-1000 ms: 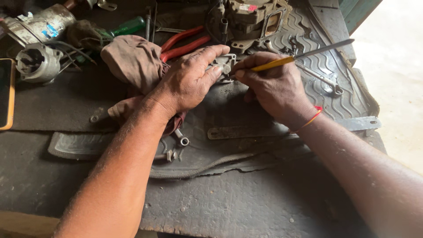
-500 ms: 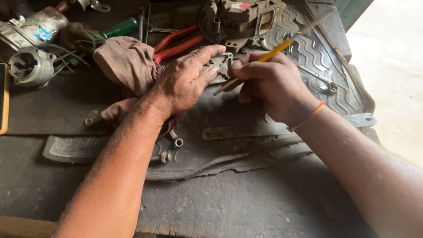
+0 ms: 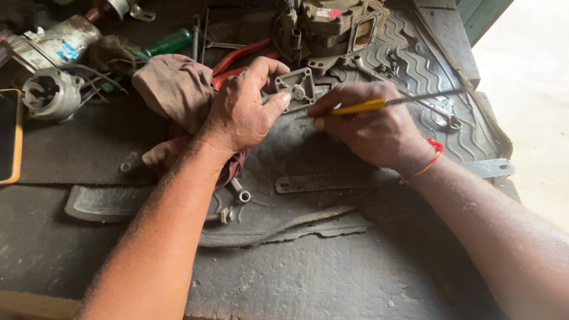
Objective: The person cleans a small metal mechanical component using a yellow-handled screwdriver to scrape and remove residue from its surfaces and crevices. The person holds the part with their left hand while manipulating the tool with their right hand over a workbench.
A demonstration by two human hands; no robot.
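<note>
While the left hand (image 3: 243, 115) pinches a small square metal cover (image 3: 298, 89) between thumb and forefinger, tilted up off the rubber mat (image 3: 332, 207), the right hand (image 3: 373, 127) is closed pen-fashion round a thin tool (image 3: 379, 105) with a yellow grip. The cover lies just ahead and to the left of the right hand, nearly touching its fingertips, and the left hand is the nearer of the two, since it already has the part. The tool's long axis runs almost level from left to right: the yellow end sits by the fingers close to the cover, and the dark shaft sticks out to the right past the knuckles. Whether its tip meets the cover cannot be told; the fingers hide it. Behind the cover stands one grey carburettor body (image 3: 332, 26). To the left lie one brown rag (image 3: 172, 86), partly under the left wrist, one pair of red-handled pliers (image 3: 240, 56), one green-handled screwdriver (image 3: 169, 42) and one round motor housing (image 3: 50, 92). One flat metal strip (image 3: 332, 181) with holes lies on the mat below the right hand, and one spanner (image 3: 409, 95) lies beyond it.
</note>
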